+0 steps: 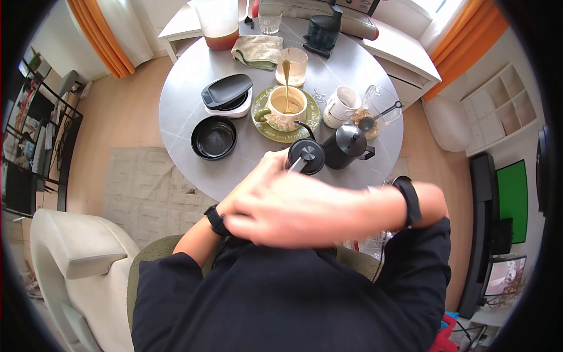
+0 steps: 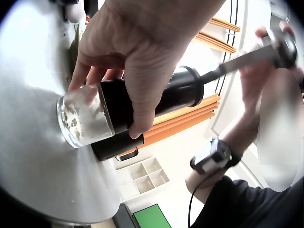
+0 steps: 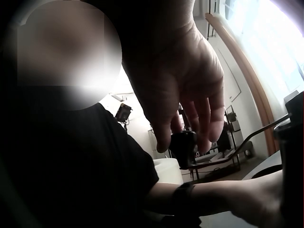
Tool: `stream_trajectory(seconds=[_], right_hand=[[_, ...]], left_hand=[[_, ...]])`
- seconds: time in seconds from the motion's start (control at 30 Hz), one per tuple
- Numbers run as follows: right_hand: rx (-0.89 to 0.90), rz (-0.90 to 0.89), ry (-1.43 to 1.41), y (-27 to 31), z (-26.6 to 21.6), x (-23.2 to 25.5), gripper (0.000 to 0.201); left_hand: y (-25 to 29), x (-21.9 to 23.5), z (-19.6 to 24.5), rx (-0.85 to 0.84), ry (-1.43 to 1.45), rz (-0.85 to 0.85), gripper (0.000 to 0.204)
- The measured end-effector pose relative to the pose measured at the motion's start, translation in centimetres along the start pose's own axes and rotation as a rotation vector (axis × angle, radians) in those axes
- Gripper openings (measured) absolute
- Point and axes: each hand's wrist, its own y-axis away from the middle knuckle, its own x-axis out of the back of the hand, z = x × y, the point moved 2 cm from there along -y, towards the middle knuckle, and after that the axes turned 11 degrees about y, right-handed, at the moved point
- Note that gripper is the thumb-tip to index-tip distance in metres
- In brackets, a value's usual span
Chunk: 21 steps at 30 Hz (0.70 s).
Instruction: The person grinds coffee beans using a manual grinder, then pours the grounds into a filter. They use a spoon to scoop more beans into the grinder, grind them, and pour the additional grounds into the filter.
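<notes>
A black hand grinder [image 1: 307,155] with a crank on top stands at the table's near edge. My left hand [image 1: 271,170] grips its body; in the left wrist view the left hand [image 2: 130,57] wraps round the black cylinder [image 2: 178,90], above a clear glass base [image 2: 84,116] holding some dark bits. My right hand [image 1: 281,211], blurred, reaches across in front of my left wrist. In the right wrist view the right hand [image 3: 190,85] has its fingers round the black crank knob [image 3: 183,146], and the crank arm [image 3: 228,159] runs to the grinder.
A black kettle [image 1: 347,145] stands right of the grinder. Beyond are a cup [image 1: 285,117] with a gold spoon on a green plate [image 1: 261,126], a stacked white mug [image 1: 341,105] and a glass with a black scoop [image 1: 384,102]. Left are a black bowl [image 1: 214,138] and a scale [image 1: 241,110].
</notes>
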Motion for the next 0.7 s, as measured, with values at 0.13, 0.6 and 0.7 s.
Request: stream_trajectory(seconds=[0.13, 0.6, 0.7], right_hand=[[-0.082, 0.029, -0.003, -4.7, 8.8, -2.1, 0.027], [-0.726, -0.072, -0.225, 15.9, 5.8, 3.6, 0.035], [-0.595, -0.229, -0.315, 13.6, 0.1, 4.5, 0.034]], left_hand=[[-0.3, -0.1, -0.3, 0.033, -0.008, -0.047, 0.035], [-0.1, -0.5, -0.2, -0.098, 0.142, 0.084, 0.028], [-0.1, -0.5, 0.0, -0.035, 0.187, 0.087, 0.028]])
